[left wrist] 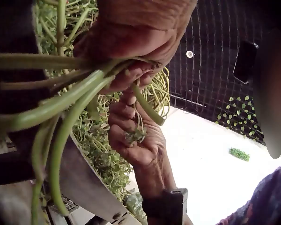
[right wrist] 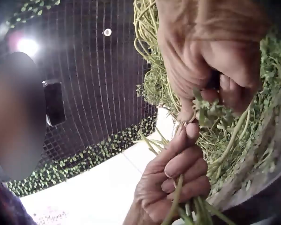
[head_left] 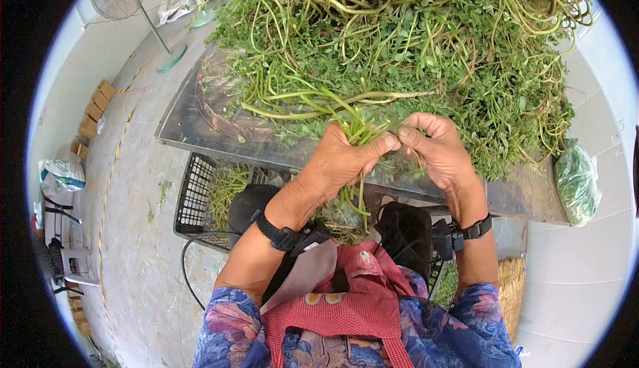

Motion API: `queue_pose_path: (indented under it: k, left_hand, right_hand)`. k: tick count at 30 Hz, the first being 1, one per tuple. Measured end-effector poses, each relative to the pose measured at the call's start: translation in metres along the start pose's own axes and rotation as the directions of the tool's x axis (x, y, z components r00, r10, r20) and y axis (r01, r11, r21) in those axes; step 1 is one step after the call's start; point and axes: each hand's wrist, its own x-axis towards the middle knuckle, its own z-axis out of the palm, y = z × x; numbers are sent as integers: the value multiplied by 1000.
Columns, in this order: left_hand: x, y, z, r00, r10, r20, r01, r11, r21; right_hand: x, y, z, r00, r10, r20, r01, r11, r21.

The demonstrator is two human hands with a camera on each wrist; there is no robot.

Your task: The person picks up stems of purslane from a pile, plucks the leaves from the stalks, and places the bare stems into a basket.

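My left hand (head_left: pixel 336 158) grips a bunch of thick green stems (head_left: pixel 359 130) near the front edge of the table, its fingers curled round them. In the left wrist view the stems (left wrist: pixel 61 112) stick out past the fist and bend downward. Close beside it, with fingertips meeting the left thumb, my right hand (head_left: pixel 439 151) pinches a small leafy sprig (right wrist: pixel 210 108). Just beyond both hands, several long stems (head_left: pixel 299 105) lie across the table. Behind them rises a large heap of leafy green plants (head_left: pixel 399 48).
A dark table (head_left: pixel 223 143) carries the heap. At its right corner sits a plastic bag of greens (head_left: pixel 577 185). Below the table's left front stands a black crate (head_left: pixel 191 198) with cut stems. A standing fan (head_left: pixel 172 56) and cardboard boxes (head_left: pixel 93 109) are farther left.
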Motion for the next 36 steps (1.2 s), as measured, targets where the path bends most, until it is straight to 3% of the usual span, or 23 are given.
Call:
queue_pose_path:
  k: [1, 2, 3, 5, 6, 7, 8, 9, 11, 15, 17, 19, 21, 25, 27, 28, 29, 31, 32, 34, 36]
  left_hand:
    - [0, -2, 1, 1000, -3, 2, 3, 1000, 0]
    - [1, -4, 3, 999, 20, -28, -21, 1000, -7]
    - [2, -6, 4, 997, 44, -59, -45, 999, -13]
    - [1, -4, 2, 998, 21, -55, -22, 999, -28]
    - [1, -1, 1, 999, 3, -48, -5, 999, -40]
    - [0, 1, 0, 999, 4, -48, -6, 999, -39]
    - [-1, 3, -3, 998, 2, -60, -3, 1000, -20]
    - [-2, 3, -4, 997, -5, -72, 5, 1000, -3]
    - [-2, 2, -5, 995, -44, -89, 43, 999, -15]
    - [0, 3, -4, 997, -21, -77, 17, 998, -52]
    - [1, 1, -4, 995, -39, -96, 35, 998, -43]
    - [3, 1, -3, 992, -66, -111, 64, 998, -30]
    - [1, 3, -1, 982, -68, -174, 63, 998, -31]
    - [-4, 12, 1, 986, -102, -131, 92, 993, -74]
    - [-5, 11, 0, 991, -89, -101, 82, 994, -74]
    - [-6, 9, 1, 994, -56, -88, 48, 995, -92]
    - [-7, 6, 3, 997, -28, -77, 19, 994, -109]
    - [-10, 6, 6, 998, 1, -63, -8, 994, -107]
    - [-13, 12, 5, 1000, 9, -28, -14, 982, -187]
    - [-15, 17, 1, 1000, 1, 6, 1, 940, -341]
    - [-11, 18, -10, 997, -66, 26, 71, 886, -459]
  right_hand:
    - [2, 1, 2, 982, -186, -30, 173, 955, -241]
    - [4, 3, 3, 930, -366, -12, 318, 823, -471]
    - [8, 9, 2, 931, -365, -12, 317, 823, -471]
    - [15, 25, 0, 740, -672, -42, 442, 532, -723]
    - [14, 24, -5, 740, -672, -43, 441, 532, -723]
    - [10, 19, -12, 831, -490, -263, 378, 844, -379]
    - [8, 12, -16, 902, -223, -370, 261, 964, 58]
    - [5, 8, -19, 903, -221, -369, 259, 964, 58]
    - [-7, 0, -21, 987, -10, -160, 72, 919, 387]
    - [-21, 2, -11, 994, 104, -18, -92, 934, 344]
    - [-24, 2, -5, 993, 119, -26, -105, 947, 305]
    - [-26, 6, -6, 995, 69, 65, -70, 998, 9]
    - [-29, 1, 0, 995, 87, 56, -88, 996, 13]
    - [-31, -7, 12, 999, 49, -14, -51, 992, -114]
    - [-30, 1, 22, 994, -61, -96, 45, 986, -160]
    - [-28, 10, 27, 986, -59, -157, 49, 996, -68]
    - [-26, 14, 31, 982, 38, -187, -4, 984, 178]
    - [-20, 13, 35, 968, 116, -223, 6, 876, 483]
    - [-17, 14, 28, 967, 110, -230, 15, 875, 484]
    - [-15, 21, 4, 968, 109, -226, 115, 608, 786]
    - [-25, 13, -16, 969, -12, -247, 202, 614, 763]
